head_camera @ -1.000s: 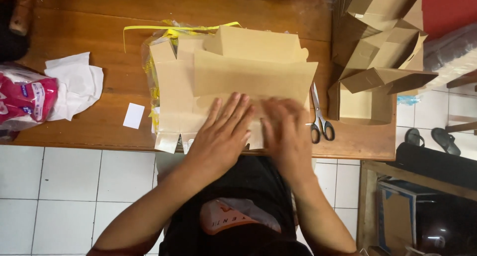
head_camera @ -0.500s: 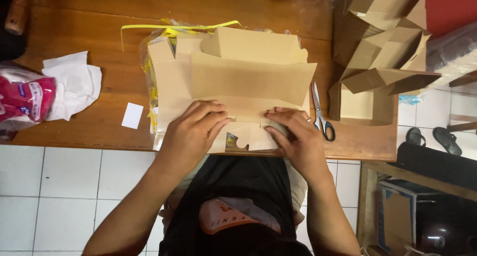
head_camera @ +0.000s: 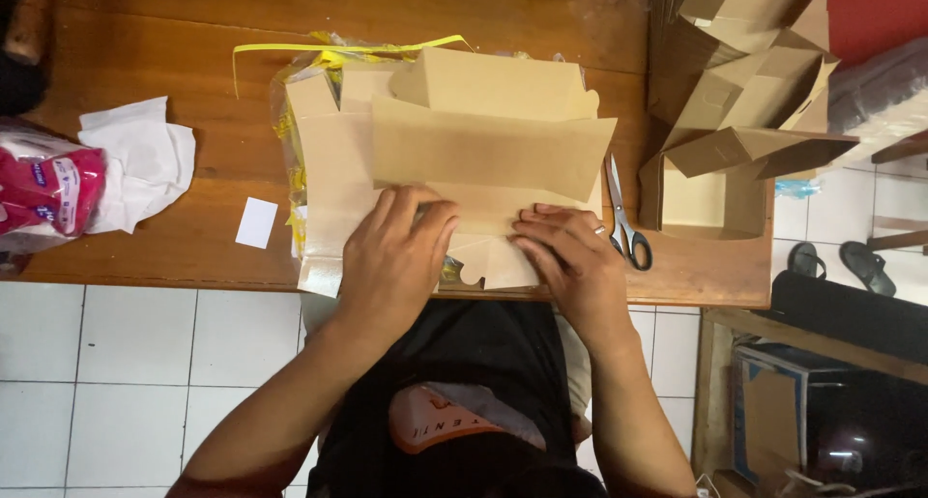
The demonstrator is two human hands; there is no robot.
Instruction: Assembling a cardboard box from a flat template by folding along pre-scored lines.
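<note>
Both hands pressed a flat cardboard box blank (head_camera: 483, 160) against the wooden desk (head_camera: 174, 237). The left hand (head_camera: 391, 261) lay spread on its near fold; the right hand (head_camera: 570, 261) pinched the flap beside it. Scissors (head_camera: 623, 218) lay just right. The card looked light, stiff, easily creased, best held at edges.
</note>
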